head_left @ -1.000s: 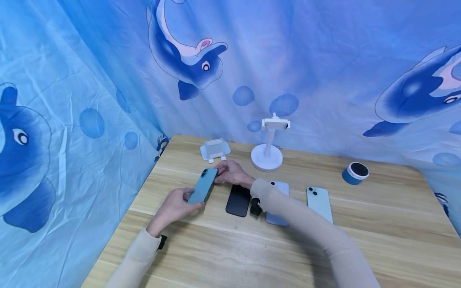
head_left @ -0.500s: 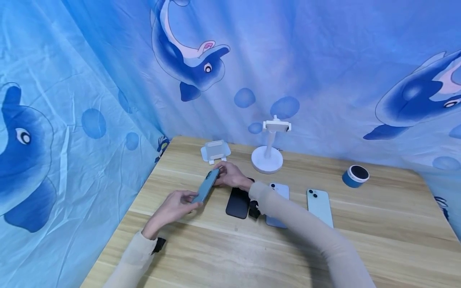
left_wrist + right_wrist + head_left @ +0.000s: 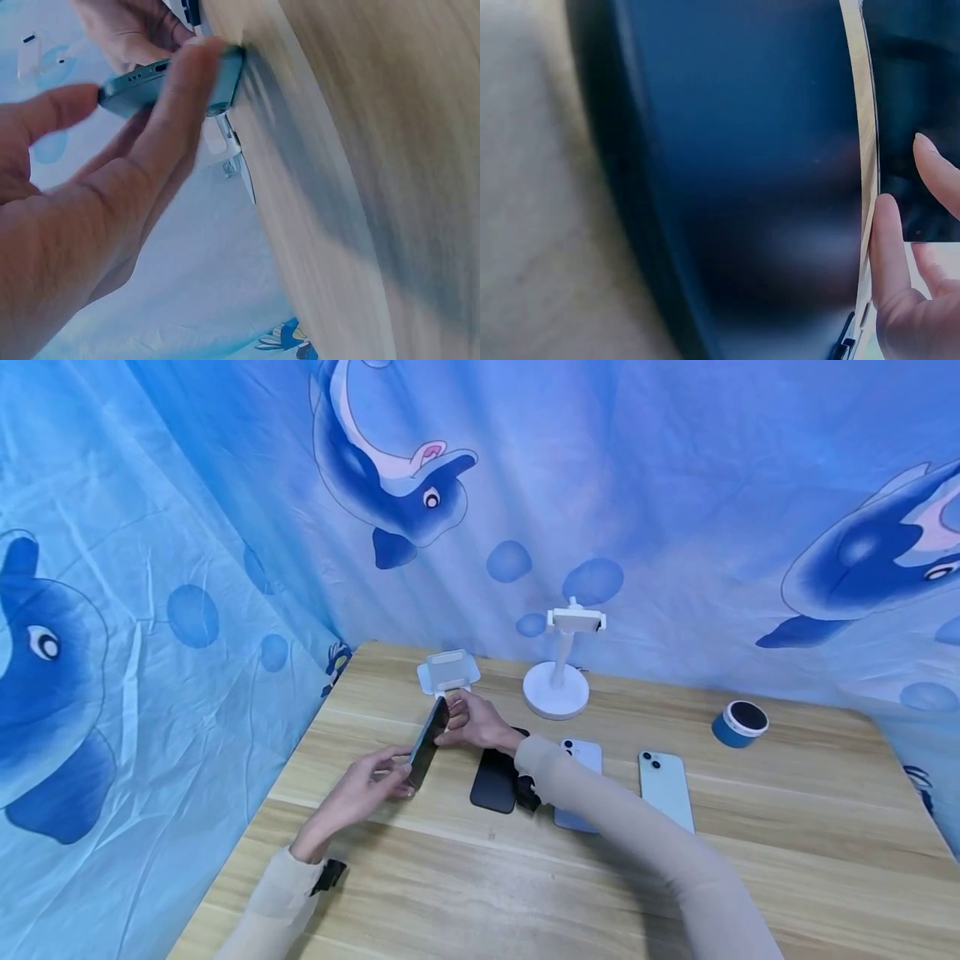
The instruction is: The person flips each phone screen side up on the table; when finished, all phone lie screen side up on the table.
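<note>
A teal smartphone [image 3: 429, 745] stands tilted on its long edge between my two hands, its dark screen turned to the right. My left hand [image 3: 362, 792] pinches its near end; in the left wrist view the thumb and fingers lie on opposite edges of the teal phone [image 3: 133, 91], beside the charging port. At the far end, my right hand [image 3: 476, 720] holds the phone, with a thumb [image 3: 936, 171] over the screen in the right wrist view. Just behind this phone sits a low white phone stand [image 3: 448, 670]. A black phone [image 3: 495, 781] lies under the right wrist.
A tall white phone stand [image 3: 557, 687] with a round base is at the back. Right of the black phone lie a pale lilac phone [image 3: 583, 755] and a pale green phone [image 3: 666, 787]. A blue round speaker-like cylinder [image 3: 738, 725] stands farther right. Dolphin-print curtain [image 3: 637, 510] borders the table.
The teal phone has turned from showing its back to standing on edge with its dark screen visible. Both hands keep hold of it and have shifted only slightly.
</note>
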`<action>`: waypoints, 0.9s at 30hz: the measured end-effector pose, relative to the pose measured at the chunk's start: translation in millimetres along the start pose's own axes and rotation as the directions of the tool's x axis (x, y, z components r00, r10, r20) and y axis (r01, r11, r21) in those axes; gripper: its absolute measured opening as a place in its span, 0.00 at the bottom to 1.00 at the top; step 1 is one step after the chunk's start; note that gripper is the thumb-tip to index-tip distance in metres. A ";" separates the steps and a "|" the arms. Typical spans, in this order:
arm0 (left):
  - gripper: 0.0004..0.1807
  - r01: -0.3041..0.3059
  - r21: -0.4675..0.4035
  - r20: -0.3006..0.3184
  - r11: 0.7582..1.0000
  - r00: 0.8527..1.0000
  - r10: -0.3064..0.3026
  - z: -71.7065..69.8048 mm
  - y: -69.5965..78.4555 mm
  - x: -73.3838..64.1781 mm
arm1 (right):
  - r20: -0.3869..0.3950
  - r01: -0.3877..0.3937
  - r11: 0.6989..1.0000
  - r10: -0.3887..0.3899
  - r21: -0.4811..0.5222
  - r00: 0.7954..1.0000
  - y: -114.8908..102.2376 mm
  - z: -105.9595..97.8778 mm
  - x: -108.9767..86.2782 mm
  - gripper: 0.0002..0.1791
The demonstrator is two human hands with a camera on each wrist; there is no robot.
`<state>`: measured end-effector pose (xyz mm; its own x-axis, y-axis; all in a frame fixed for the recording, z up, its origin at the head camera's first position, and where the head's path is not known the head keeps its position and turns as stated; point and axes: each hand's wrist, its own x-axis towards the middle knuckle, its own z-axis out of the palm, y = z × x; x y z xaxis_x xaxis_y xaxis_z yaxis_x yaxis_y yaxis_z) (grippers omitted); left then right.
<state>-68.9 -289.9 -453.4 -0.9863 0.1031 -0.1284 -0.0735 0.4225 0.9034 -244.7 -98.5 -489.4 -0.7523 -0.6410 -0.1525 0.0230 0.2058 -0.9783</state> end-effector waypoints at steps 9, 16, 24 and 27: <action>0.25 -0.031 -0.085 -0.049 0.996 0.998 0.027 -4.9 -4.1 -0.2 | -0.029 0.011 0.955 -0.021 -0.296 0.999 -3.3 0.7 0.1 0.35; 0.27 0.013 -0.100 -0.085 0.995 0.996 -0.021 -8.7 -5.8 -0.8 | -0.056 -0.014 0.911 -0.010 -0.413 0.998 -6.3 3.8 -0.6 0.36; 0.37 0.116 -0.014 -0.131 0.993 0.984 -0.117 -7.7 -6.6 2.1 | -0.077 -0.026 0.862 -0.016 -0.507 0.997 -13.5 7.0 -2.7 0.36; 0.38 0.139 0.035 -0.158 0.990 0.979 -0.132 -6.9 -8.0 5.0 | -0.085 -0.033 0.844 -0.015 -0.535 0.996 -15.4 7.5 -3.3 0.36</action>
<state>-74.3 -298.9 -458.5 -0.9789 -0.0965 -0.1802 -0.2044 0.4638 0.8621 -237.6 -105.1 -474.9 -0.8058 -0.5787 -0.1255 -0.3079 0.5905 -0.7459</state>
